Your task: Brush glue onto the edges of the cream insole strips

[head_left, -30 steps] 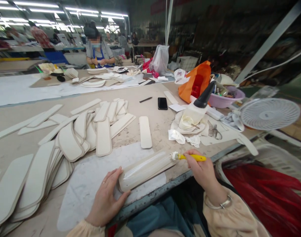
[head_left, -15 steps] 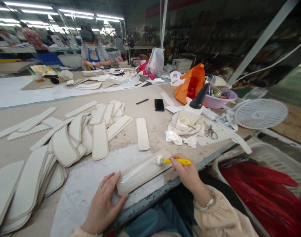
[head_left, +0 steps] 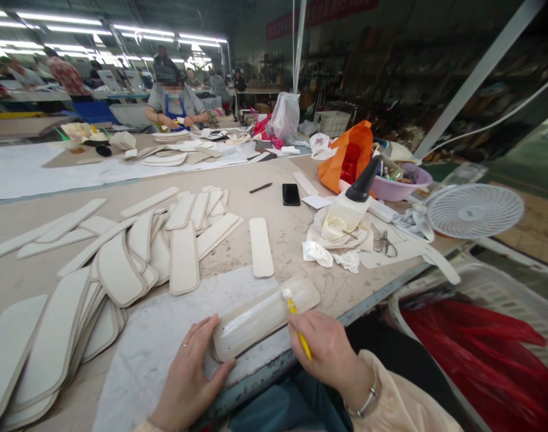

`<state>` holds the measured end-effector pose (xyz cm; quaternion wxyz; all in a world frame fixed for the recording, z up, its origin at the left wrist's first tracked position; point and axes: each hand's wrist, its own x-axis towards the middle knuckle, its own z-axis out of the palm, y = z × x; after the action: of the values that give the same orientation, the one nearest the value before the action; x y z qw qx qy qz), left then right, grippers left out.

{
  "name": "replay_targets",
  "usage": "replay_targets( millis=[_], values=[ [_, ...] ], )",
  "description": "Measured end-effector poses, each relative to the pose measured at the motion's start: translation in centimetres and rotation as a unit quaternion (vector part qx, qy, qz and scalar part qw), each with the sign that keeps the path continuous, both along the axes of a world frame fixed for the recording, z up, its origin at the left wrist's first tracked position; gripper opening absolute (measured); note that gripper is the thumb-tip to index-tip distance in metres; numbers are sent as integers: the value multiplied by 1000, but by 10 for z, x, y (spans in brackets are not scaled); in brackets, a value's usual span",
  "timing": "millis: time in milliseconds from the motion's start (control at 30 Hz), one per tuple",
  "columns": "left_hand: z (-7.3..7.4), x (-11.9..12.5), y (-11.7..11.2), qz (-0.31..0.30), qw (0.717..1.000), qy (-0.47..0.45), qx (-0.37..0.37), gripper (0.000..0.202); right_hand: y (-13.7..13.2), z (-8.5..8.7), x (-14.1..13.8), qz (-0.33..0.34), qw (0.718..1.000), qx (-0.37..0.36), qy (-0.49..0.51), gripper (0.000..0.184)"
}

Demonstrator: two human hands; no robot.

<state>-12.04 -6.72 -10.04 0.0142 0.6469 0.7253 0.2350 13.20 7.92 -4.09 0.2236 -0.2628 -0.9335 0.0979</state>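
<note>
A yellow-handled brush (head_left: 305, 343) is pinched in my right hand (head_left: 324, 344). Its white-coated head touches the far half of a long rounded panel (head_left: 255, 321), whose surface looks wet and glossy. My left hand (head_left: 192, 364) rests at the panel's near left end, thumb and fingers spread around that end and touching it. Under the panel lies a white sheet (head_left: 143, 336). Just beyond it is a single loose off-white strip (head_left: 261, 247). A large pile of similar panels (head_left: 118, 267) spreads over the left of the table.
Beyond the panel lie a phone (head_left: 290, 194), a pen (head_left: 260, 188) and crumpled tissues (head_left: 317, 253). A cut-open white bottle (head_left: 346, 210), scissors (head_left: 384, 245) and a white fan (head_left: 474, 211) are rightward. A basket (head_left: 469, 279) stands beside the table edge. A co-worker (head_left: 175, 105) is across.
My right hand has moved left and nearer to me. The brush has swung from lying sideways to pointing away from me, its head still on the panel. My left hand stays put.
</note>
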Motion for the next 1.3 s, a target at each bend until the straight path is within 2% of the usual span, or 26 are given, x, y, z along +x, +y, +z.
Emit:
replay_targets(
  millis=[67,133,200,267,367,433,533,600,700,800,867,967,1100,1200,1300],
  values=[
    [0,0,0,1,1000,-3,1,75,-10,4,-5,64,998,-26,14,16],
    [1,0,0,5,1000,-5,3,75,-10,6,-3,83,994,-48,55,17],
    [2,1,0,9,1000,-9,2,74,0,5,5,45,993,-44,97,18],
    [3,1,0,8,1000,-14,0,74,13,2,14,-23,993,-14,114,19],
    [3,2,0,6,1000,-24,-1,75,22,-4,19,-95,992,21,75,15],
    [2,2,0,11,1000,-28,-3,75,15,-5,15,-68,997,6,46,15],
    [4,3,-1,15,999,-37,-7,76,-3,-2,5,39,993,-82,77,17],
    [6,5,-1,16,999,-48,-9,78,-11,-1,0,60,973,-169,147,17],
    [11,8,0,19,997,-66,-20,83,-14,-4,-9,-8,910,-341,234,14],
    [14,11,0,21,996,-79,-24,86,-17,-9,-23,-30,838,-485,249,20],
    [15,11,0,21,996,-85,-18,87,-22,-11,-34,-5,815,-527,240,22],
    [16,12,1,19,995,-96,-10,86,-28,-13,-46,24,815,-538,212,23],
    [16,12,1,22,995,-97,-13,87,-25,-13,-42,-5,847,-488,209,22],
    [15,12,0,18,995,-95,-22,87,-24,-12,-37,-26,839,-492,230,22],
    [14,11,0,23,994,-101,-25,87,-28,-10,-40,25,830,-513,219,21]
  ],
)
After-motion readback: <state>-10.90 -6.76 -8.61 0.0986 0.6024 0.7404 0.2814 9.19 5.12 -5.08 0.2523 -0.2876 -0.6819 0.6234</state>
